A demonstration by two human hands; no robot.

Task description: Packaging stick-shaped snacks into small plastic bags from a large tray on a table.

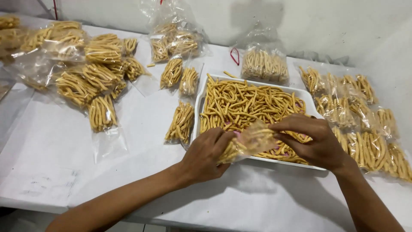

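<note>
Both my hands hold one small clear plastic bag [252, 141] partly filled with yellow snack sticks, just above the near edge of a white tray [198, 107]. My left hand [206, 155] grips the bag's filled lower end. My right hand [311, 139] pinches its open upper end with fingers curled over it. The tray is heaped with loose yellow sticks [249, 103].
Filled clear bags of sticks lie all around: a pile at the far left [92, 73], three beside the tray's left side [180, 122], bags at the back [264, 64], and rows on the right [365, 124]. A white cloth covers the table [64, 141].
</note>
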